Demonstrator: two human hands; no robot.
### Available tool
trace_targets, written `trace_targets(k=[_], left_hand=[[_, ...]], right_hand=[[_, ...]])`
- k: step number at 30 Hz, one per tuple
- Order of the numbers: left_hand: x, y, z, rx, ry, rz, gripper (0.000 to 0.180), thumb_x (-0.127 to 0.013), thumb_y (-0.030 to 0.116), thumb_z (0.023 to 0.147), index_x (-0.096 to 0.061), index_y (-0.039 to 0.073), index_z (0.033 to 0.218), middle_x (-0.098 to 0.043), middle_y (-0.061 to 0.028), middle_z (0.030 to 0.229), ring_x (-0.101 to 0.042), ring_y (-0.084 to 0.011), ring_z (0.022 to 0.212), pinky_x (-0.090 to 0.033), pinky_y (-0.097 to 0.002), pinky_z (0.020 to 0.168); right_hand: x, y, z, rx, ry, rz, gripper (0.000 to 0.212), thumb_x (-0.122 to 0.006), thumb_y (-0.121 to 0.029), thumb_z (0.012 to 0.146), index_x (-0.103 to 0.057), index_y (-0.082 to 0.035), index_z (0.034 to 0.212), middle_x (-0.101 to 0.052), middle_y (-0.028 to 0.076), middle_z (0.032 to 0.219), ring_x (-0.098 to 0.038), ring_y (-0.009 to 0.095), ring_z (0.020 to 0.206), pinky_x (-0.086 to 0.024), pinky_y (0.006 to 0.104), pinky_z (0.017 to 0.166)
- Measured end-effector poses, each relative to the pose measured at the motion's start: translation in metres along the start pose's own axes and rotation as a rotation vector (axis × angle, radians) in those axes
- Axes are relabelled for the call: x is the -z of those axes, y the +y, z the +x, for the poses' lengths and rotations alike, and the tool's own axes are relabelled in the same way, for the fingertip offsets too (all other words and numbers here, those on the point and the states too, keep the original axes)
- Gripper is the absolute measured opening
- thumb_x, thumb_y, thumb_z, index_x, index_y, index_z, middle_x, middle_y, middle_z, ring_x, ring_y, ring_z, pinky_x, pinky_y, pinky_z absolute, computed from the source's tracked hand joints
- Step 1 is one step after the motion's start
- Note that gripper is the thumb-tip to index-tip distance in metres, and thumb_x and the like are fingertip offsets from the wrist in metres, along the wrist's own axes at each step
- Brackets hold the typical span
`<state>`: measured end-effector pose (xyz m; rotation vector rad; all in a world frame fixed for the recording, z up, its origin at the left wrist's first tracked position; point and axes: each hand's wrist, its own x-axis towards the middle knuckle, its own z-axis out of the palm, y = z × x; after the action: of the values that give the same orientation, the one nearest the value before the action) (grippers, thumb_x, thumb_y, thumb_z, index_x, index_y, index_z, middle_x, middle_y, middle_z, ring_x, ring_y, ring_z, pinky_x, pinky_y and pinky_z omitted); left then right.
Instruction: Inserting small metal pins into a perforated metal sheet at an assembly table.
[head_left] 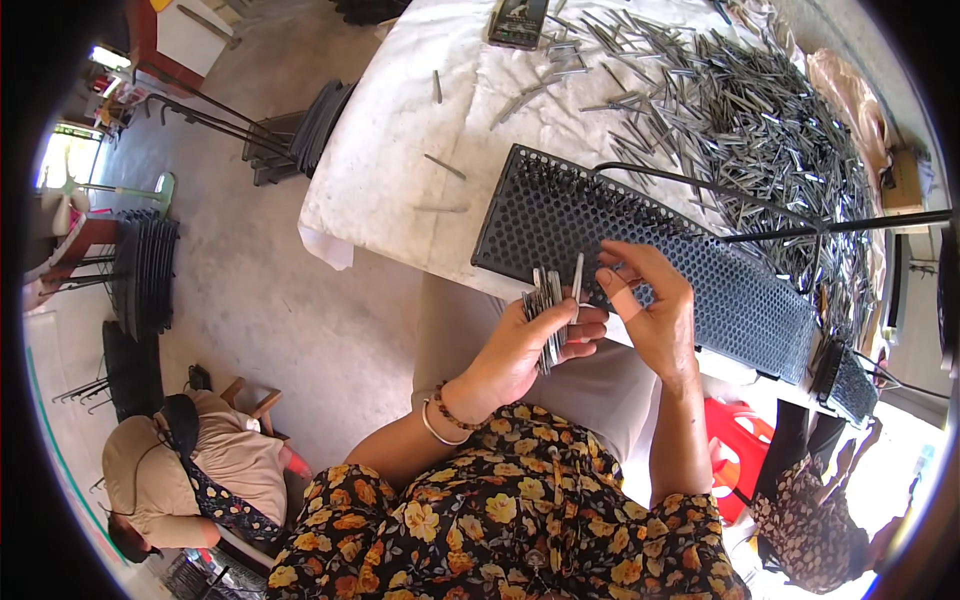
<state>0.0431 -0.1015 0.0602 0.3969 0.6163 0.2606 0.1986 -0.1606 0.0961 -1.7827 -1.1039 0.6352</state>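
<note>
My left hand (520,350) is closed around a bundle of thin metal strips (545,310). One strip sticks up apart from the others, by the thumb. Just to the right, my right hand (655,310) is raised with thumb and fingers curved and apart. It appears to hold nothing. Behind both hands a long black perforated metal panel (740,290) lies along the table's near edge, with a row of small upright pieces along its far side. A large heap of loose metal strips (760,120) spreads over the right of the white-covered table (400,170).
A black metal rod (850,224) crosses above the panel from the right. At the table's far edge stands a dark box (517,22). Stacked dark panels (145,270) line the left. One person (200,460) bends at lower left; another (820,520) is at lower right, near a red stool (735,450).
</note>
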Motion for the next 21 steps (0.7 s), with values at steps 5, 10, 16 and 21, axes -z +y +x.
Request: trace_targets(k=[5,10,16,21], left_hand=[[-0.001,0.001,-0.001,-0.05,0.048,-0.055,0.018,-0.056,0.018,0.093,-0.058,0.003,0.103,-0.064,-0.0099,0.102,-0.064,-0.016,0.09,-0.054,-0.027,0.07],[0.002,-0.003,0.001,-0.012,0.063,-0.09,0.016,-0.054,0.015,0.094,-0.058,0.003,0.103,-0.063,-0.0064,0.097,-0.062,-0.0139,0.084,-0.053,-0.0288,0.069],[0.006,-0.008,0.002,-0.013,0.041,-0.099,0.013,-0.052,0.012,0.094,-0.058,0.003,0.102,-0.062,-0.0054,0.095,-0.061,-0.0144,0.084,-0.053,-0.0307,0.072],[0.004,-0.01,0.0,0.0,0.07,-0.125,0.013,-0.052,0.012,0.094,-0.058,0.003,0.102,-0.061,-0.0044,0.093,-0.06,-0.0134,0.083,-0.052,-0.0303,0.069]], right_hand=[[0.01,0.011,-0.02,0.35,-0.167,-0.136,0.033,-0.074,-0.01,0.068,-0.067,-0.005,0.101,-0.06,0.008,0.107,-0.059,0.025,0.089,-0.049,0.0346,0.076],[0.006,0.015,-0.028,0.557,-0.152,-0.425,0.035,-0.074,-0.012,0.064,-0.068,-0.009,0.098,-0.059,0.005,0.105,-0.058,0.022,0.088,-0.045,0.0343,0.076],[0.003,0.032,-0.037,0.751,-0.113,-0.587,0.035,-0.067,-0.014,0.065,-0.067,-0.007,0.099,-0.059,0.005,0.109,-0.058,0.02,0.089,-0.046,0.0332,0.078],[0.003,0.03,-0.036,0.767,-0.107,-0.609,0.036,-0.065,-0.015,0.065,-0.068,-0.005,0.099,-0.061,0.006,0.111,-0.058,0.018,0.088,-0.047,0.0314,0.077]])
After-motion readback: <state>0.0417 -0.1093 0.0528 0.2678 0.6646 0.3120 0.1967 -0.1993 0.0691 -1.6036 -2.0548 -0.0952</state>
